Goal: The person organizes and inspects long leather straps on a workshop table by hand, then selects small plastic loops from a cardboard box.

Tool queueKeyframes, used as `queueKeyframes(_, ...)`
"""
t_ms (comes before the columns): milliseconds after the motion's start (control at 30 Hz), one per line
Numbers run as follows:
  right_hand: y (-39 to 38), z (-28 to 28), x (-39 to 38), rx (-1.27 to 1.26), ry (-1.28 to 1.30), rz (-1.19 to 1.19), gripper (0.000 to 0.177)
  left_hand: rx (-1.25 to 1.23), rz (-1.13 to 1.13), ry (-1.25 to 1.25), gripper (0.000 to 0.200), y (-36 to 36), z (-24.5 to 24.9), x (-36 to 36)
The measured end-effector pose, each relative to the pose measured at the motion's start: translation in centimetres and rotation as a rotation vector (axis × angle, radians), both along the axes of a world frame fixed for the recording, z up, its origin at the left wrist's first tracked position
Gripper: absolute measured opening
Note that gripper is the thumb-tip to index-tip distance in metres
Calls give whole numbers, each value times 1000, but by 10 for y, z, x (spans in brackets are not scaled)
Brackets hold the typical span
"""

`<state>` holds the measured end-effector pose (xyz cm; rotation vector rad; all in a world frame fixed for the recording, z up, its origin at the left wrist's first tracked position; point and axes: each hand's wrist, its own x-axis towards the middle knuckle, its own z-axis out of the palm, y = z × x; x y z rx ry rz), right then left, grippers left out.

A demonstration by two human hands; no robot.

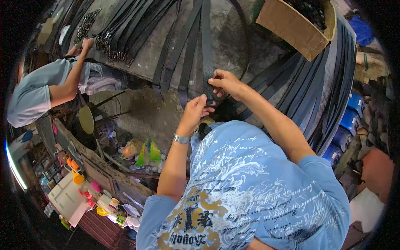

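Observation:
A long black leather belt strap [207,54] runs down over the table toward my body. My right hand [227,83] pinches its edge between thumb and fingers, near the table's front edge. Just below and to the left, my left hand [195,113], with a metal watch on the wrist, is closed on the strap's lower end. My fingers partly hide that end. Several more black straps [189,62] hang over the table edge left of my hands. To the right, another fan of dark straps [287,89] spreads across the tabletop.
The worn grey table [229,46] curves around in front of me. An open cardboard box [291,31] of dark pieces stands on it. Belts with metal buckles [112,50] lie at upper left, beside a co-worker [46,89]. Blue containers [352,106] stand at right; a green-yellow bag [148,153] lies below left.

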<state>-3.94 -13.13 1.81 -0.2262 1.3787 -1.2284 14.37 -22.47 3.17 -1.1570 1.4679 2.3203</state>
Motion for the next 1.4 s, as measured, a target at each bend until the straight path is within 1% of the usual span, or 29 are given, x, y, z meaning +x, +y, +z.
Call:
queueKeyframes(167, 4, -1, 1, -21, 66, 33, 23, 8, 69, 21, 43, -7, -8, -31)
queueKeyframes(267, 9, 5, 6, -19, -57, -59, 30, 9, 71, 32, 43, -9, 1, -40)
queueKeyframes(300, 11, 3, 5, -31, -66, -45, 32, 53, 50, 40, 36, -12, 6, -42)
queueKeyframes(367, 17, 0, 4, -57, -89, -17, 37, 50, -15, 82, 30, -14, 6, -38)
queueKeyframes(467, 22, 4, 4, -55, -126, 12, 39, 80, -50, 102, 27, -18, 2, -32)
queueKeyframes(567, 25, -3, 6, -22, -110, -1, 40, 99, -38, 106, 27, -19, -4, -28)
queueKeyframes(667, 28, -6, 6, -18, -149, -20, 39, 102, -32, 106, 27, -19, -7, -27)
queueKeyframes(800, 28, -1, 9, 29, -88, 36, 38, 104, -23, 136, 27, -18, -7, -26)
queueKeyframes(867, 21, 4, 11, 44, -9, 76, 37, 44, -74, 157, 27, -19, -11, -24)
queueKeyframes(900, 16, 2, 12, 36, -15, 56, 35, 11, -107, 171, 27, -20, -11, -25)
queueKeyframes(933, 12, -6, 10, 43, -21, 66, 31, -31, -101, 146, 26, -20, -10, -27)
queueKeyframes(1000, 1, -22, 6, 40, -25, 12, 28, -116, -82, 95, 24, -20, 0, -30)
queueKeyframes(1033, -6, -25, 3, 62, 1, -40, 30, -155, -116, 23, 24, -21, 5, -32)
queueKeyframes(1100, -22, -22, -1, 109, 53, -142, 34, -187, -98, 25, 25, -23, -3, -28)
queueKeyframes(1133, -29, -20, 0, 110, 69, -119, 37, -196, -97, 30, 25, -21, -7, -26)
queueKeyframes(1167, -32, -20, 2, 118, 87, -108, 40, -264, -97, -14, 26, -21, -1, -25)
queueKeyframes(1200, -31, -21, 0, 134, 107, -105, 43, -355, -120, -4, 27, -23, -5, -22)
queueKeyframes(1267, -22, -22, -3, 109, 140, 54, 52, -531, -153, 14, 29, -31, -20, -11)
queueKeyframes(1300, -15, -23, 1, 157, 219, 48, 56, -746, -228, -94, 29, -33, -19, -8)
queueKeyframes(1333, -3, -24, 3, 128, 332, 32, 56, -965, -296, -206, 29, -36, -18, -4)
queueKeyframes(1367, 12, -17, 6, 97, 442, 22, 55, -993, -263, -275, 31, -37, -22, 3)
queueKeyframes(1400, 27, -8, 8, 64, 545, 17, 55, -1152, -220, -214, 32, -33, -21, 8)
